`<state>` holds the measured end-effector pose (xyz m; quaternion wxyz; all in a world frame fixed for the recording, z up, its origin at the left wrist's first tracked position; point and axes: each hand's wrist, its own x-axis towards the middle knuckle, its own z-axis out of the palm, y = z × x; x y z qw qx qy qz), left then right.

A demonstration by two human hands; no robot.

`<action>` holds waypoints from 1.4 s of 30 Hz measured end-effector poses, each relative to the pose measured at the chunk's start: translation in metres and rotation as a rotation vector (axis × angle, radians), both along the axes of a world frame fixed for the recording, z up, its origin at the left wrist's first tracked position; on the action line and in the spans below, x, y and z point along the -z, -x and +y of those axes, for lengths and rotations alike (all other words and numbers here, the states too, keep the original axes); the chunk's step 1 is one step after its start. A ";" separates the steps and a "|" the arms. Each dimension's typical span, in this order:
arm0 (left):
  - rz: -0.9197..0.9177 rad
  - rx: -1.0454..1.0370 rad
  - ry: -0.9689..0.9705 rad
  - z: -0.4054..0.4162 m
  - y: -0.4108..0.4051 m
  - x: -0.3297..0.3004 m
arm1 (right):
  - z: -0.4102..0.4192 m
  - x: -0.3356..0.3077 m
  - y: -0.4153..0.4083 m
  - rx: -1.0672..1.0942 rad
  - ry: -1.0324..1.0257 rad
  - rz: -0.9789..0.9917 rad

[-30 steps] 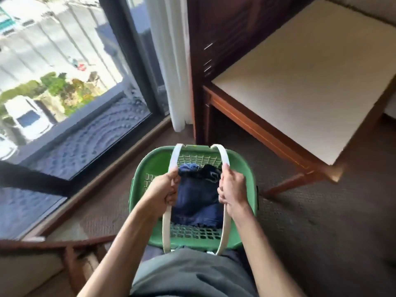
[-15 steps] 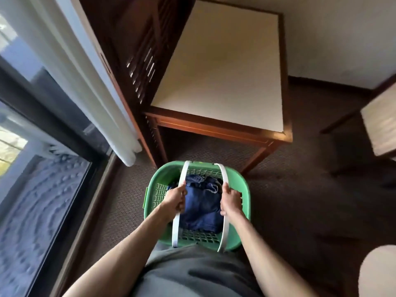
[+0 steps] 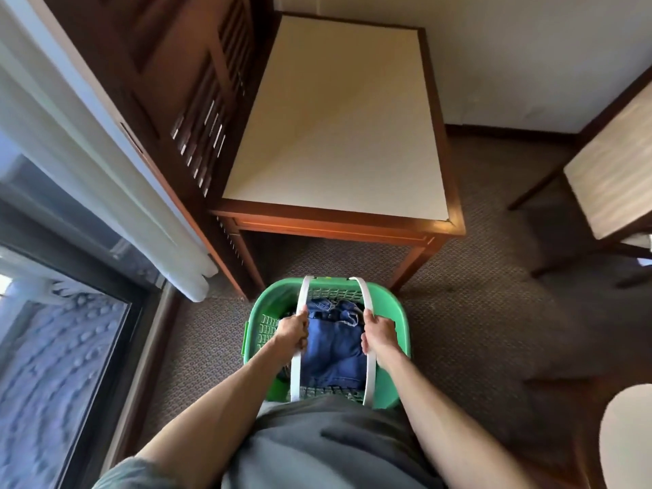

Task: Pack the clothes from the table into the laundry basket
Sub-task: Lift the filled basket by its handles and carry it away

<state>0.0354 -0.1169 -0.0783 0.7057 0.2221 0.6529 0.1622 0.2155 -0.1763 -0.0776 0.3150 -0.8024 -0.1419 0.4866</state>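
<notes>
Brown carpet (image 3: 476, 333) runs beneath a wooden table (image 3: 338, 220) at 12 o'clock, with a cabinet (image 3: 169, 100) at 11 and a chair (image 3: 614, 171) at 2. Just below the table, a green laundry basket (image 3: 268, 301) holds blue clothes (image 3: 333, 347). The left hand (image 3: 291, 331) and right hand (image 3: 379, 333) each curl fingers tightly round 1 of its 2 white handles (image 3: 302, 298).

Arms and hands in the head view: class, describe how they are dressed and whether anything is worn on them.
Both forearms are bare. The left hand and right hand carry no gloves, rings, watch or bands that can be seen. A grey-green sleeve edge shows on the left upper arm only, matching the grey-green top below.
</notes>
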 end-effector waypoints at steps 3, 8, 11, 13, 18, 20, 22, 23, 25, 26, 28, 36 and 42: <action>0.065 0.060 -0.073 0.010 -0.010 0.010 | 0.005 0.005 -0.011 0.001 0.005 0.053; 0.240 0.256 -0.263 0.015 -0.010 0.012 | 0.018 0.011 -0.008 -0.180 0.008 -0.286; 0.388 0.337 -0.396 0.019 -0.011 0.015 | 0.023 0.015 -0.010 -0.367 -0.032 -0.534; 0.488 0.454 -0.521 0.025 -0.010 0.022 | 0.034 0.021 -0.014 -0.441 -0.033 -0.609; 0.792 0.692 -0.594 0.045 -0.018 0.028 | 0.056 0.036 -0.028 -0.433 0.057 -0.651; 0.890 0.701 -0.550 0.050 -0.011 0.033 | 0.053 0.050 -0.045 -0.362 0.136 -0.660; 0.962 0.712 -0.494 0.055 0.008 0.044 | 0.048 0.067 -0.063 -0.320 0.228 -0.633; 0.993 0.721 -0.459 0.057 0.017 0.052 | 0.045 0.076 -0.070 -0.311 0.280 -0.611; 1.029 0.718 -0.403 0.065 0.033 0.073 | 0.044 0.091 -0.081 -0.290 0.361 -0.554; 1.039 0.706 -0.378 0.070 0.039 0.086 | 0.045 0.101 -0.085 -0.278 0.386 -0.525; 1.039 0.672 -0.314 0.078 0.050 0.119 | 0.048 0.127 -0.096 -0.242 0.437 -0.483; 0.940 0.491 -0.355 0.078 0.054 0.208 | 0.048 0.210 -0.095 -0.113 0.390 -0.603; 0.761 0.594 -0.294 0.089 0.072 0.186 | 0.042 0.184 -0.103 -0.191 0.396 -0.462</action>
